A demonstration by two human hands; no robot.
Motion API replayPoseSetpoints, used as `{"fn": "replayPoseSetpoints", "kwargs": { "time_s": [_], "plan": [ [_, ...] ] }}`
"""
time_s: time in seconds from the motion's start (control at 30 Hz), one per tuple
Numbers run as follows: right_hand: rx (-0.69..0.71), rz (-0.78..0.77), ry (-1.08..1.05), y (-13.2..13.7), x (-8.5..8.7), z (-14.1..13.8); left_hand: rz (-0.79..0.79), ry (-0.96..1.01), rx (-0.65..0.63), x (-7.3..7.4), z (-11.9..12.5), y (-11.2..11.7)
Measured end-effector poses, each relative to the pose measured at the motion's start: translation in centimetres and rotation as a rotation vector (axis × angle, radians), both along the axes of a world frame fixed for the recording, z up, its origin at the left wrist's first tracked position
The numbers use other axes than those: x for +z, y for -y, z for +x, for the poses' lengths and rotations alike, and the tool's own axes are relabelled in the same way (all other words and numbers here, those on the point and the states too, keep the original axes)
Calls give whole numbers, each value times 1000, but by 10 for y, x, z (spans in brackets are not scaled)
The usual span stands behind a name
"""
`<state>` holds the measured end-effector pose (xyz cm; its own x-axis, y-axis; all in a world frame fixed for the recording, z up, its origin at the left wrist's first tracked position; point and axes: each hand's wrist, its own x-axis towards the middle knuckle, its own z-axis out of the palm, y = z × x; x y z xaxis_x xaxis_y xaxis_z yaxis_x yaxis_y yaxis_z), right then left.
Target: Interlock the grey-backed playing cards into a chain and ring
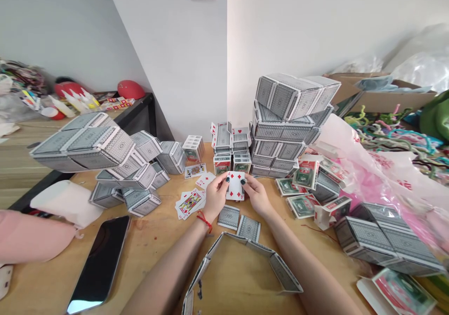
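Note:
My left hand [214, 197] and my right hand [256, 194] meet at the middle of the wooden table [157, 254] and both pinch a small stack of playing cards [235, 185], a red diamonds card facing me. Two face-down cards [238, 222] lie just below my hands. A low wall of joined upright cards [245, 259] curves across the table between my forearms. Loose face-up cards [189, 201] lie to the left of my left hand. A red string circles my left wrist.
Stacks of folded card blocks stand at the left [101, 156] and at the back right [287, 118]. Small card boxes [228, 151] sit behind my hands. A dark phone [100, 263] lies front left, a pink plastic bag [379, 175] at the right.

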<state>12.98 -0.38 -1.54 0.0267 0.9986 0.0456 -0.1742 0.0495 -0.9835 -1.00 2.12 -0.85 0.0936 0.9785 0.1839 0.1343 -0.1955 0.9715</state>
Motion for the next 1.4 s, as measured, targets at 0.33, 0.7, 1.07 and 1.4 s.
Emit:
{"fn": "replayPoseSetpoints", "kwargs": {
  "time_s": [0.33,0.7,1.07,1.4],
  "plan": [
    [-46,-36,-25,0,0,0,-98,124,-81,1,1,2],
    [-61,-82,-172,1,-1,-3,-130,166,-100,3,1,3],
    [-78,-125,-187,2,5,-5,-113,139,-78,5,2,2],
    [-8,-199,-296,4,11,-10,-60,154,-33,9,2,2]
  ]
}}
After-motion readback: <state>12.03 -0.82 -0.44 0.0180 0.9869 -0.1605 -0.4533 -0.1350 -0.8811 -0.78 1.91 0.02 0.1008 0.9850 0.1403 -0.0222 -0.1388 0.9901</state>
